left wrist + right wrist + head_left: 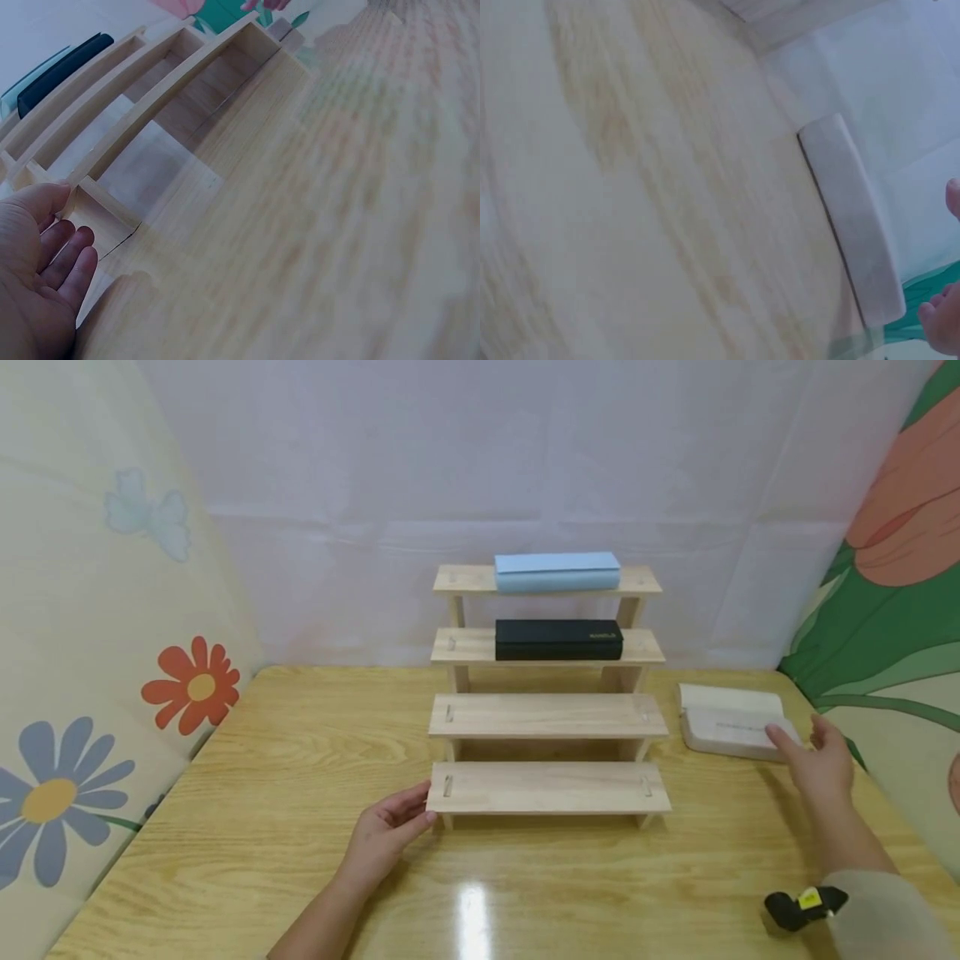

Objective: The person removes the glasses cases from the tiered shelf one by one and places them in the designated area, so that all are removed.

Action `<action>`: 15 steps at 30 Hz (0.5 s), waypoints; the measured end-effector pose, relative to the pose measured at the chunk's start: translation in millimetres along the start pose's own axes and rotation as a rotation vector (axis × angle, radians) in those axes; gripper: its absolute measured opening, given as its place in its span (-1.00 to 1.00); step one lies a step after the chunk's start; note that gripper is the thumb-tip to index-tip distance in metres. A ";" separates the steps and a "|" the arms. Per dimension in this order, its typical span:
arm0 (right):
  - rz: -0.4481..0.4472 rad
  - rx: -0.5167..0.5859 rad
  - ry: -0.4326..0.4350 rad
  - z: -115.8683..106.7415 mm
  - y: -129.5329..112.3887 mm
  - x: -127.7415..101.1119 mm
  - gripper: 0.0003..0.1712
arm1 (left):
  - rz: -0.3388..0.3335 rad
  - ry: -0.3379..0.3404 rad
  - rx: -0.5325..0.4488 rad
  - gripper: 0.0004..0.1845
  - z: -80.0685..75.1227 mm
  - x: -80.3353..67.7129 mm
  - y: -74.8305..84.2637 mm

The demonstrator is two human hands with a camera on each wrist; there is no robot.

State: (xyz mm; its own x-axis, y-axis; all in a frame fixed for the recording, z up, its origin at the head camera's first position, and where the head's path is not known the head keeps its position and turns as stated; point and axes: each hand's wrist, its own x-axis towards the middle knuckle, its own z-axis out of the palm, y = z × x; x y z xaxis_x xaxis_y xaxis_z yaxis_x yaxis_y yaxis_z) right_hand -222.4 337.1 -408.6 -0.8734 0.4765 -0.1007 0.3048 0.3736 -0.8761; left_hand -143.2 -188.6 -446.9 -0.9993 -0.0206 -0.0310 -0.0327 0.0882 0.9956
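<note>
A wooden tiered stand (547, 789) stands on the table. My left hand (382, 833) holds the left end of its lowest step; in the left wrist view, the thumb of the left hand (45, 262) touches the step's edge, other fingers curled beside it. To the right lies a white glasses case (731, 727). My right hand (821, 764) hovers at that case's right end, thumb and fingers spread. The right wrist view shows the white case (855, 225) with part of the right hand (945, 322) apart from it.
On the stand's top step lies a light-blue glasses case (557, 573), and on the step below a black glasses case (558, 641). Both lower steps are bare wood. A white cloth (360, 527) hangs behind the wooden table (300, 752); flower-patterned cloths flank both sides.
</note>
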 end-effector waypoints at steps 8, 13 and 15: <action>-0.073 0.035 -0.030 1.9 -21.2 -1.3 0.05 | -0.019 -0.006 0.004 -0.52 -1.2 0.6 -1.2; -0.130 0.040 -0.046 5.3 -34.4 -4.3 0.03 | -0.003 -0.014 -0.016 -0.52 -0.7 0.5 0.0; -0.147 0.041 -0.063 6.5 -39.1 -6.0 0.03 | 0.000 -0.015 -0.015 -0.52 -0.6 0.3 -0.2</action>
State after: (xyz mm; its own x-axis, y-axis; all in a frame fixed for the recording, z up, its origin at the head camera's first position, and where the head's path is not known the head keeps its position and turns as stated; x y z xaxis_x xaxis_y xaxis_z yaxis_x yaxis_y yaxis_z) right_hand -231.6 314.5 -376.7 -0.9301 0.3674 0.0020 0.1571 0.4027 -0.9018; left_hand -143.5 -189.1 -447.1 -0.9995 -0.0062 -0.0323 -0.0327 0.0736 0.9968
